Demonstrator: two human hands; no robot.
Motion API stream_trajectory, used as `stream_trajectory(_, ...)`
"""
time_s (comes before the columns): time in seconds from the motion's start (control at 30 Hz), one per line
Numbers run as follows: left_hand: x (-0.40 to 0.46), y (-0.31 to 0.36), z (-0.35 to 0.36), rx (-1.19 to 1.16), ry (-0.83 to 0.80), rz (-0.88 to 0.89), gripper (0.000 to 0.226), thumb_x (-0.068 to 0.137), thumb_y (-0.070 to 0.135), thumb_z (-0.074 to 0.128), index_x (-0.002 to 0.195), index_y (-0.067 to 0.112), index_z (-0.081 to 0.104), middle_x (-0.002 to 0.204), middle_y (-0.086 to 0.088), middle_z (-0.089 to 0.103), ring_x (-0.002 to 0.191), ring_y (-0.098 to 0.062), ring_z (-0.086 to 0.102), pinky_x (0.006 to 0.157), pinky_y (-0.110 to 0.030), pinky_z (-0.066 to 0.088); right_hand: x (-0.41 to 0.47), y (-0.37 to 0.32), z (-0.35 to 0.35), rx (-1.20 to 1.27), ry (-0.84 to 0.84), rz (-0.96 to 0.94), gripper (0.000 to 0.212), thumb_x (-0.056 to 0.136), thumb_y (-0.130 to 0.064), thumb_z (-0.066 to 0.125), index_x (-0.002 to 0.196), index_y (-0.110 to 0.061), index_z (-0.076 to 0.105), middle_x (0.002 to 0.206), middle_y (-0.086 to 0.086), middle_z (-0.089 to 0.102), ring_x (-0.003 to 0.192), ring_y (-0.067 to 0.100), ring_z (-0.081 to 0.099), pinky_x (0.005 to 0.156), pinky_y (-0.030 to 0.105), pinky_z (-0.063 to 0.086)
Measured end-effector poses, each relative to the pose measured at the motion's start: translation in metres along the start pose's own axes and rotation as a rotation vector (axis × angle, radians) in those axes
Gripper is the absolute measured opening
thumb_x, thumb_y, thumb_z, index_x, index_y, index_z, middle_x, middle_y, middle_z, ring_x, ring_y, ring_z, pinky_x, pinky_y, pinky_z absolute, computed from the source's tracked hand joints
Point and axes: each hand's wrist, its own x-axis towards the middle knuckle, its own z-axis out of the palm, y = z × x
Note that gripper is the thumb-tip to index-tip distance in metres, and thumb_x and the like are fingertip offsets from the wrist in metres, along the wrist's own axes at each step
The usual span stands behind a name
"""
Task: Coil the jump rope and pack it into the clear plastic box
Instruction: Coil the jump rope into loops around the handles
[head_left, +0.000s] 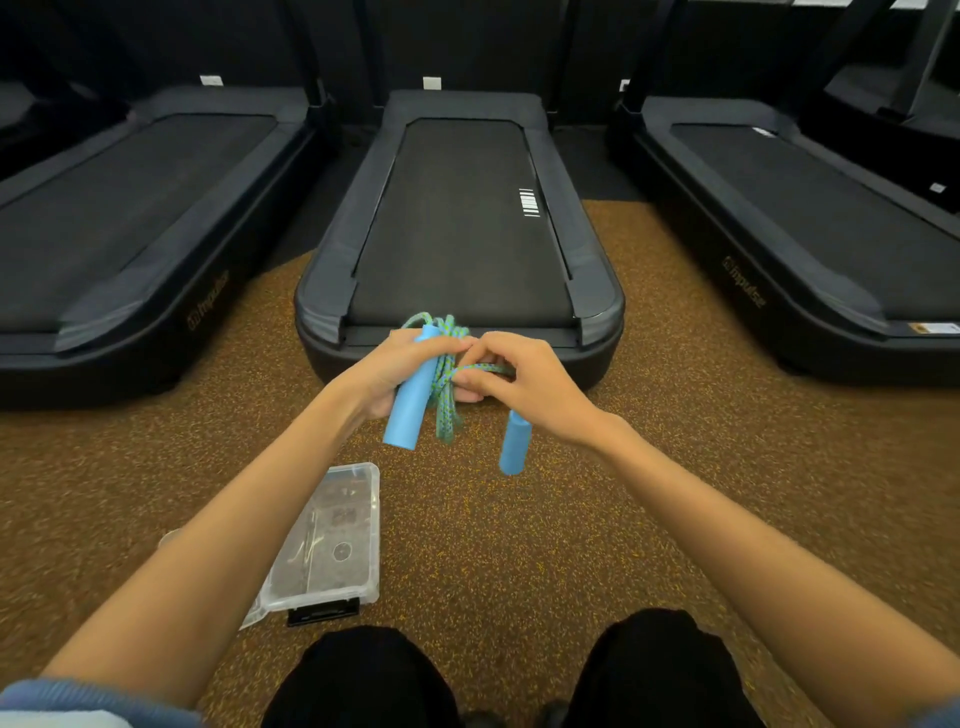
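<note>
The jump rope (445, 400) is a blue-and-green braided cord with two light blue foam handles. My left hand (400, 371) grips the bundled loops together with one handle (410, 408), held up over the floor. My right hand (524, 384) pinches a strand of the cord beside the bundle. The second handle (515, 441) hangs below my right hand. The clear plastic box (332, 545) lies on the floor under my left forearm, which hides part of it; a black latch shows at its near end.
Three black treadmills stand side by side ahead; the middle treadmill (462, 234) ends just beyond my hands. The floor (519, 545) is brown speckled rubber. My knees (519, 675) in black trousers are at the bottom edge.
</note>
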Motion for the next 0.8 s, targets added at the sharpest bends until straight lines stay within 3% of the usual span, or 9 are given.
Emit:
stream_trajectory(0.1,0.001,-0.003,0.0,0.001,-0.097,-0.041,0.016,0.091,0.014,0.058,0.094,-0.001,0.064,0.069,-0.017,0.069,0.057,-0.023,0.07,0.053,-0.028,0.057,-0.001,0.003,-0.002,0.045,0.056,0.044,0.018,0.081,-0.018,0.076,0.086,-0.006,0.062,0.077,0.006,0.065,0.066,0.005,0.053,0.064,0.018,0.042)
stream_trajectory(0.27,0.003,-0.007,0.0,0.107,-0.177,-0.069,0.031,0.093,0.028,0.057,0.07,0.006,0.055,0.056,-0.006,0.058,0.045,-0.016,0.054,0.049,-0.024,0.048,0.0,0.011,-0.005,0.1,0.134,0.086,0.036,0.072,-0.023,0.083,0.091,-0.011,0.055,0.072,0.001,0.05,0.057,0.006,0.038,0.056,0.016,0.034)
stream_trajectory(0.43,0.005,-0.007,0.003,0.089,-0.197,-0.149,0.032,0.088,0.036,0.063,0.071,0.011,0.051,0.055,-0.003,0.047,0.045,-0.015,0.048,0.048,-0.024,0.046,-0.003,0.029,-0.004,0.124,0.138,0.141,0.043,0.074,-0.027,0.081,0.11,-0.019,0.057,0.087,0.003,0.048,0.058,0.011,0.037,0.058,0.022,0.036)
stream_trajectory(0.63,0.01,-0.012,-0.007,0.138,-0.214,-0.168,0.023,0.075,0.015,0.074,0.085,0.004,0.056,0.051,-0.001,0.051,0.045,-0.012,0.05,0.054,-0.023,0.048,-0.013,0.049,-0.008,0.043,0.01,0.165,0.052,0.084,-0.016,0.072,0.132,-0.019,0.052,0.103,-0.001,0.05,0.066,0.003,0.045,0.066,0.015,0.041)
stream_trajectory(0.73,0.007,-0.014,-0.002,0.106,-0.233,-0.191,0.012,0.08,0.003,0.064,0.069,0.004,0.06,0.05,-0.002,0.049,0.044,-0.012,0.051,0.053,-0.022,0.049,-0.012,0.048,-0.003,-0.022,-0.049,0.184,0.062,0.085,-0.017,0.071,0.141,-0.019,0.044,0.108,0.001,0.048,0.066,0.003,0.042,0.069,0.012,0.04)
stream_trajectory(0.8,0.005,-0.015,0.005,0.042,-0.256,-0.218,0.012,0.078,0.001,0.06,0.068,0.005,0.058,0.049,-0.002,0.048,0.042,-0.014,0.052,0.05,-0.023,0.049,-0.008,0.045,0.002,-0.029,-0.115,0.221,0.074,0.083,-0.018,0.072,0.146,-0.022,0.034,0.109,0.001,0.044,0.078,0.005,0.044,0.076,0.014,0.038)
